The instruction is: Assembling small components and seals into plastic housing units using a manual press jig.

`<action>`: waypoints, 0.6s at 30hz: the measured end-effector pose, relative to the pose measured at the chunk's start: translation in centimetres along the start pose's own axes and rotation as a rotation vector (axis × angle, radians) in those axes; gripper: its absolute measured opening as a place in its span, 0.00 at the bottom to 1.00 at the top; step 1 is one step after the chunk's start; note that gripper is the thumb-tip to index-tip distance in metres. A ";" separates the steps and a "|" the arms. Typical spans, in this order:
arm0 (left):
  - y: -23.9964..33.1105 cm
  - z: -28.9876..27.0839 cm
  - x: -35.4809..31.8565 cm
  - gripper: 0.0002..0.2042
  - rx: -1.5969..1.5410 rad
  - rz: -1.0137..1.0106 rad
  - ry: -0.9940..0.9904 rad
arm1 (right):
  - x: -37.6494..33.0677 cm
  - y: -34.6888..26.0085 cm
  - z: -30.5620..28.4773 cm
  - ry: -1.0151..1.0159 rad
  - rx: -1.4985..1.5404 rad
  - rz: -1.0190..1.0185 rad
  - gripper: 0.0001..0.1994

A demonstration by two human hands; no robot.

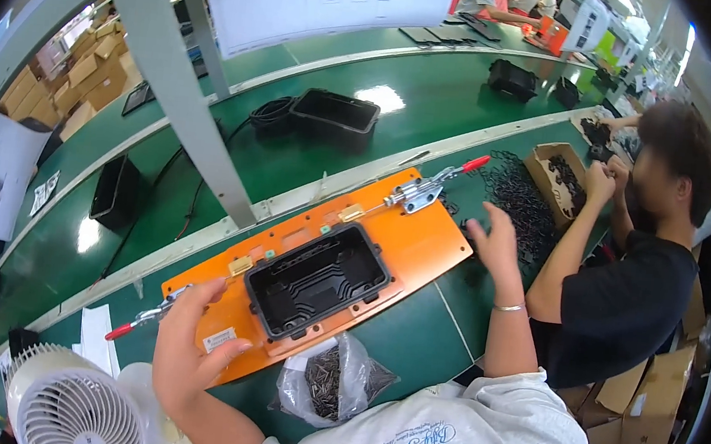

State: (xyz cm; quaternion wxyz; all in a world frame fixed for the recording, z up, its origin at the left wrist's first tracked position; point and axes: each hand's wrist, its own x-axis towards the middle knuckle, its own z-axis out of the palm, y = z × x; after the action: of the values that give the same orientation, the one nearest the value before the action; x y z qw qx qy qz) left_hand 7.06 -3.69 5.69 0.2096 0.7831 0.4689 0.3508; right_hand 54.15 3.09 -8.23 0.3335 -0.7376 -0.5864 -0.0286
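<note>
A black rectangular plastic housing (319,283), its open side up, sits in an orange fixture board (432,239) on the green bench. My left hand (191,339) is over the board's left end, thumb and fingers apart with nothing between them. Close beside it is a toggle clamp with a red handle (120,332). My right hand (496,245) hangs in the air past the board's right end, fingers spread and holding nothing. Nearest to it lies a heap of thin black rings (518,196). A second red-handled toggle clamp (423,193) is mounted at the board's far right corner.
In front of me lies a plastic bag of small metal pins (325,384). A white fan (84,410) stands at lower left. At right a co-worker (626,285) handles small parts by a cardboard box (555,178). Beyond the rail, another black housing (336,116) rests near a coiled cable (271,113).
</note>
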 end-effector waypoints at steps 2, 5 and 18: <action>0.1 0.5 0.2 0.33 -0.001 0.002 -0.014 | -1.8 -0.3 1.5 -0.133 -0.168 -0.007 0.25; 0.3 0.7 0.1 0.33 0.024 0.002 -0.031 | -3.4 -0.6 2.9 -0.150 -0.242 -0.099 0.20; 1.3 0.9 0.3 0.30 0.027 0.010 -0.027 | -0.6 -2.0 -0.1 0.136 0.256 -0.058 0.06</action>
State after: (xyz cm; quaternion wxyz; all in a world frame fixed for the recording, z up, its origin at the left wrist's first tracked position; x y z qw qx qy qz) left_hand 8.58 -4.03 6.03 0.2033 0.7928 0.4668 0.3349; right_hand 52.26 2.75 -7.48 0.4628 -0.6681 -0.5825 -0.0131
